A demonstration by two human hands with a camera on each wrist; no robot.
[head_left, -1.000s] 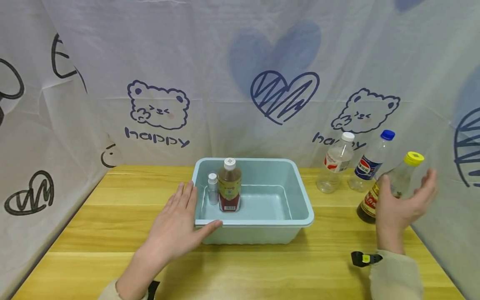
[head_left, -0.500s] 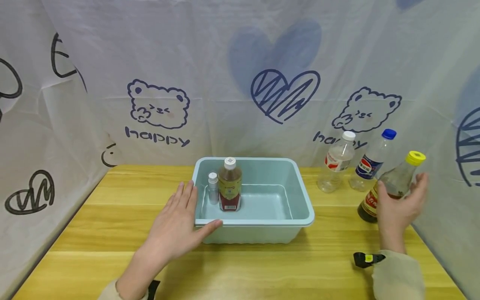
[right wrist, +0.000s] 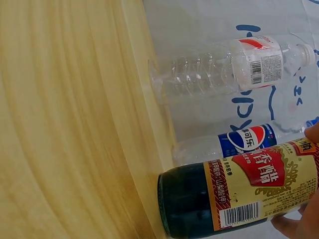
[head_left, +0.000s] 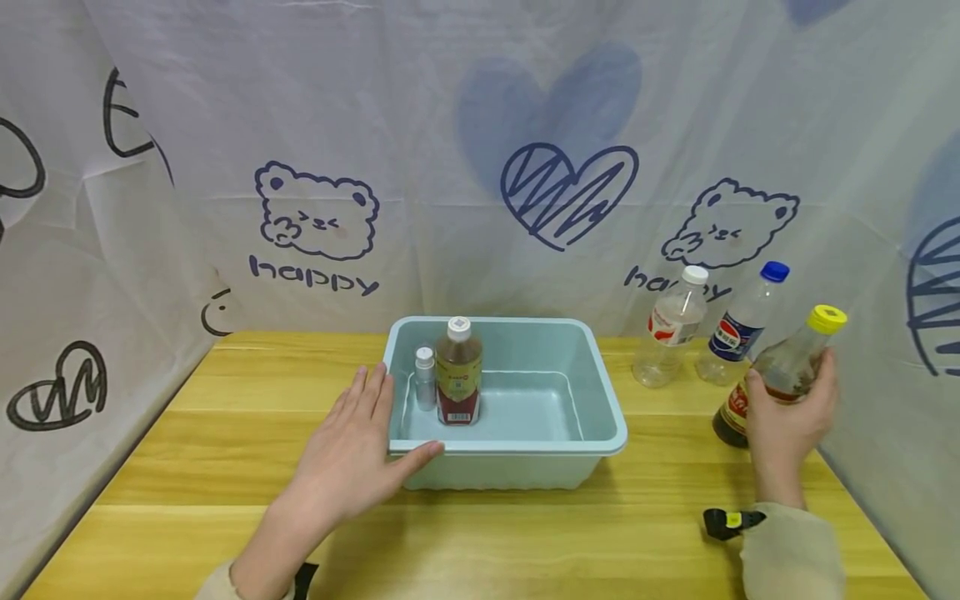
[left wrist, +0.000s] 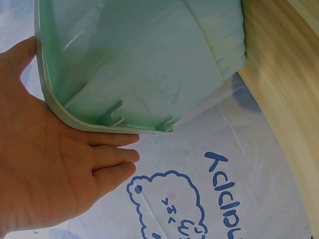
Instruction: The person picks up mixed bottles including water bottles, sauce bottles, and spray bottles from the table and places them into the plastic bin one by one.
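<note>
My left hand (head_left: 347, 457) lies with straight fingers along the left rim of a light blue plastic basin (head_left: 517, 468), its thumb over the front corner. In the left wrist view the palm (left wrist: 55, 169) touches the basin's rim from outside. My right hand (head_left: 791, 423) grips a glass vinegar bottle (head_left: 797, 360) with a yellow cap and dark liquid, thumb on one side and fingers on the other. The right wrist view shows its yellow and red label (right wrist: 264, 181). Inside the basin, toward the left, stand a brown drink bottle (head_left: 459, 379) and a small clear bottle (head_left: 425, 383), both white-capped.
Behind the vinegar bottle stand a clear bottle with a white cap (head_left: 667, 333) and an empty Pepsi bottle (head_left: 735, 333) with a blue cap. A printed cloth (head_left: 450, 275) hangs along the back and sides of the wooden table (head_left: 525, 550).
My right hand has come in around the vinegar bottle, its spread fingers now closed on the glass. The left hand and basin stay where they were.
</note>
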